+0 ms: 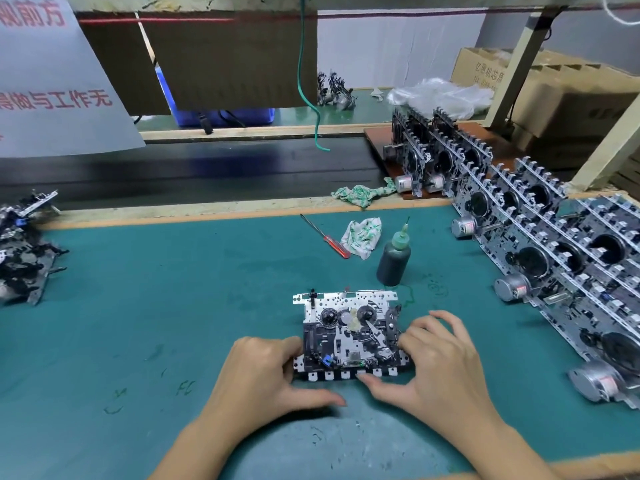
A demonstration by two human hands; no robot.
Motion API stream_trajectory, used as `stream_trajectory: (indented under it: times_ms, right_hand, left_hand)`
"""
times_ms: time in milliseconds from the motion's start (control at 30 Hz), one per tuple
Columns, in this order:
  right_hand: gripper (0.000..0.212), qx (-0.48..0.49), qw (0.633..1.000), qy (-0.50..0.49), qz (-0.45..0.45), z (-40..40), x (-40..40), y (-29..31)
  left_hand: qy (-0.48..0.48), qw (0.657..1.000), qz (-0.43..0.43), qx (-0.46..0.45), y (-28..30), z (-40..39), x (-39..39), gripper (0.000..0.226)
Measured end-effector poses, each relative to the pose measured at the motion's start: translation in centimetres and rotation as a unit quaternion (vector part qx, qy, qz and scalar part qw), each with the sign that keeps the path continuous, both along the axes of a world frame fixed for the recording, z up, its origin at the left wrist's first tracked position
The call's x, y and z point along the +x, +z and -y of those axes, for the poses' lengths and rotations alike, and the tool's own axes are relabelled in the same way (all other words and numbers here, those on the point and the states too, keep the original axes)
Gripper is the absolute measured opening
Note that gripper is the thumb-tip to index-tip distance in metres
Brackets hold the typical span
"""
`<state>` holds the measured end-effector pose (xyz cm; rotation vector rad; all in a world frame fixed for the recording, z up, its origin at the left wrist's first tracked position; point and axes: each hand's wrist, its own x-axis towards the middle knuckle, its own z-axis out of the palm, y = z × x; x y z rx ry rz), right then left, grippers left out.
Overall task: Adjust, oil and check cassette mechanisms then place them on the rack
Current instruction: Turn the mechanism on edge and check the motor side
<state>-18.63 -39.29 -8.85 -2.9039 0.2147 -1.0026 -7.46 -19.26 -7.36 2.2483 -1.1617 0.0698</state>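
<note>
**Both hands on one cassette mechanism, lower centre**

We see one cassette mechanism (349,336) lying flat on the green desk (173,289), lower centre of the frame. Left hand (266,372) grips its left edge, fingers curled at the plate, thumb stretched along the desk below the near edge. Right hand (440,362) grips the right side, fingers curled over the top parts, thumb pressing the near edge. Both grips closed on the mechanism, partly, not a full fist.

Just above and right of it stands a dark oil bottle (393,259) with a green nozzle, upright, near but not touching. Upper left of the bottle: a red-handled screwdriver (325,237) lying flat, with a white-green rag (362,235) just beside it. A second rag (363,194) sits on the desk's far edge.

Right side of the frame: rows of finished mechanisms on the rack (554,237), standing on edge, motors facing us. Far left edge: a loose pile of mechanisms (24,251). Upper right: a cardboard box (554,95).
</note>
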Motion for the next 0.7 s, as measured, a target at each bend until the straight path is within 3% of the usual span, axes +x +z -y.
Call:
stream_trajectory:
  times_ms: [167,333,400,467,600,633,700]
  right_hand:
    - [0.050,0.003,0.998,0.061,-0.033,0.6,-0.3,0.3]
    - [0.052,-0.006,0.996,0.076,-0.047,0.2,-0.5,1.4]
    - [0.057,0.063,0.991,0.097,-0.067,0.0,-0.4,2.8]
    - [0.066,0.215,0.965,0.099,-0.109,-0.2,-0.1,4.3]
    - [0.074,0.471,0.856,0.031,-0.210,-1.2,0.9,5.5]
    - [0.070,0.509,0.831,0.030,-0.222,-1.3,1.3,5.6]
    - [0.066,0.521,0.820,0.025,-0.234,-1.3,2.0,5.7]
  left_hand:
    - [0.052,0.997,0.036,0.043,-0.1,0.0,0.0,0.069]
    - [0.056,0.998,0.009,0.025,0.6,-0.5,0.3,0.061]
    - [0.057,0.997,-0.037,-0.026,1.1,-0.8,0.3,0.057]
    - [0.062,0.991,-0.078,-0.092,1.8,-0.9,0.3,0.054]
    - [0.100,0.971,-0.144,-0.164,2.5,-0.3,0.2,0.065]
    - [0.114,0.965,-0.165,-0.169,2.5,-0.1,0.3,0.067]
    - [0.136,0.956,-0.207,-0.160,2.4,-0.1,0.6,0.068]
